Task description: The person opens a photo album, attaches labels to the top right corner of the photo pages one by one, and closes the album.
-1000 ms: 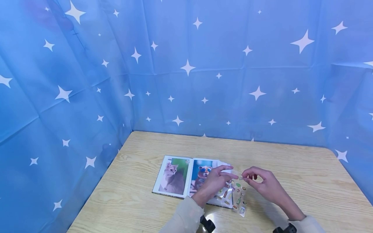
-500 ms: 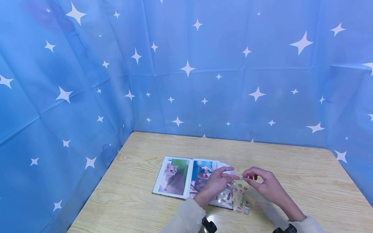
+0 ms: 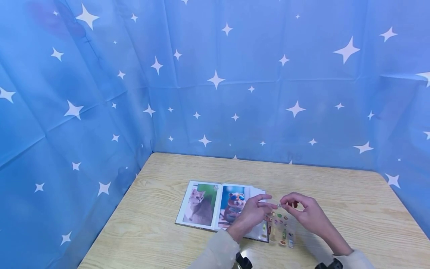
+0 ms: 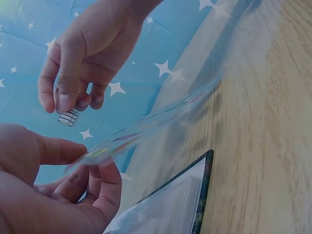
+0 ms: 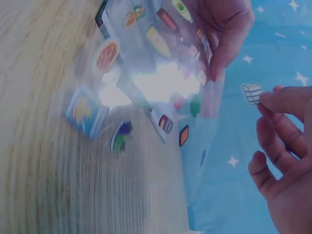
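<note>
In the head view, my left hand (image 3: 249,217) reaches over the right page of an open photo album (image 3: 217,209). It pinches one edge of a clear sticker sheet (image 5: 146,114) between thumb and fingers, as the left wrist view shows. Small food pictures, bottles and a pizza among them, dot the sheet, which slants down past the album's edge. My right hand (image 3: 306,213) pinches a small white sticker (image 5: 251,93) with a dark grid pattern between thumb and forefinger. In the left wrist view that sticker hangs just above the sheet's held edge, apart from it.
The album lies flat on a wood-grain table (image 3: 141,228), showing a cat photo (image 3: 200,204) and a picture of a bear in sunglasses (image 3: 234,203). A blue star-patterned curtain (image 3: 255,56) closes off the back and left side.
The sheet's lower end has swung to the right, away from the album. My left hand has shifted slightly right, while the right hand with the sticker has hardly moved.
</note>
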Motion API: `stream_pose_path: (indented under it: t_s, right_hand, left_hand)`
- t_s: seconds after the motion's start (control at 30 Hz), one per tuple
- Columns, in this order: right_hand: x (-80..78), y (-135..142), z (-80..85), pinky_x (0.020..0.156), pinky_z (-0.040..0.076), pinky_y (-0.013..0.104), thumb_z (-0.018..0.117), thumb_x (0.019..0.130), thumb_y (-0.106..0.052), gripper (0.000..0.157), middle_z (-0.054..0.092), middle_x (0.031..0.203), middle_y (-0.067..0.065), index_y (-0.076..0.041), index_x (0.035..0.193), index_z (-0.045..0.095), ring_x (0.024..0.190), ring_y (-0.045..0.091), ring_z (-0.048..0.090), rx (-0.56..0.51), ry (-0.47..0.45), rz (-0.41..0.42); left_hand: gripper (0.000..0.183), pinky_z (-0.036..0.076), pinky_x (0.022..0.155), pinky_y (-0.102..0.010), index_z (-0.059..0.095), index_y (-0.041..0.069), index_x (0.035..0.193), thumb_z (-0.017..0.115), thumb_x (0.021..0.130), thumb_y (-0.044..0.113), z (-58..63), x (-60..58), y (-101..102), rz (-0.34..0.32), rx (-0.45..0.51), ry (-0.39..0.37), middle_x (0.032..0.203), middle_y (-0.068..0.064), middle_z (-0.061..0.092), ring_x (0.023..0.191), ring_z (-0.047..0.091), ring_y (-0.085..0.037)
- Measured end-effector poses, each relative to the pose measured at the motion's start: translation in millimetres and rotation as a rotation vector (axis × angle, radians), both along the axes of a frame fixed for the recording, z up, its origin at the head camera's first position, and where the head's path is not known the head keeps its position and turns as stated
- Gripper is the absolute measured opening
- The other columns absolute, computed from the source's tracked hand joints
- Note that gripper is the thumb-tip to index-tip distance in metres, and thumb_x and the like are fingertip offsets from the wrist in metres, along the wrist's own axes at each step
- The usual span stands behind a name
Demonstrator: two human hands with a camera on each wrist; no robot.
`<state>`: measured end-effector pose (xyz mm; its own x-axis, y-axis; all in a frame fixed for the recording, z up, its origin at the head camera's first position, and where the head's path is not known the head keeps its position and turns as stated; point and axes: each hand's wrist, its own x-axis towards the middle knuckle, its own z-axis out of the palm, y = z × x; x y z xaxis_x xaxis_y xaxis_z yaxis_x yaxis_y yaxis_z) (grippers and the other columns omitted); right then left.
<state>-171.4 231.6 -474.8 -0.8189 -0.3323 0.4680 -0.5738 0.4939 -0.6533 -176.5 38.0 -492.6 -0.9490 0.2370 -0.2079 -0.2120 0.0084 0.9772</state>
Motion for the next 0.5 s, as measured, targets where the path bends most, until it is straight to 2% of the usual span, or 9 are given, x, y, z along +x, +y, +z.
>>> stream_pose_path:
  t_s: [0.23,0.37,0.5]
  right_hand:
    - [0.4,3,1.0,0.056,0.043,0.026,0.07,0.087,0.004,0.021,0.063,0.075,-0.001,-0.015,0.096,0.07,0.068,0.006,0.051,-0.014,-0.055,-0.06]
    - [1.9,3,2.5,0.056,0.043,0.026,0.07,0.088,0.002,0.019,0.063,0.075,-0.002,-0.015,0.096,0.07,0.067,0.007,0.052,-0.034,-0.082,-0.076]
    - [3.0,3,3.2,0.056,0.043,0.026,0.069,0.089,0.001,0.019,0.064,0.075,0.002,-0.016,0.096,0.07,0.067,0.008,0.052,-0.043,-0.1,-0.085]
  left_hand:
    - [0.04,0.052,0.066,-0.024,0.065,0.018,0.127,0.065,0.09,0.002,-2.4,1.4,9,0.034,-0.135,0.029,0.091,0.008,0.075,0.082,0.068,-0.009]
    - [0.041,0.048,0.062,-0.021,0.065,0.019,0.126,0.068,0.088,0.003,-3.2,1.6,12,0.037,-0.18,0.044,0.089,0.01,0.075,0.083,0.067,-0.006]
    - [0.045,0.049,0.064,-0.021,0.064,0.018,0.127,0.07,0.085,0.002,-1.9,2.1,13,0.023,-0.206,0.064,0.09,0.01,0.075,0.085,0.068,-0.006]
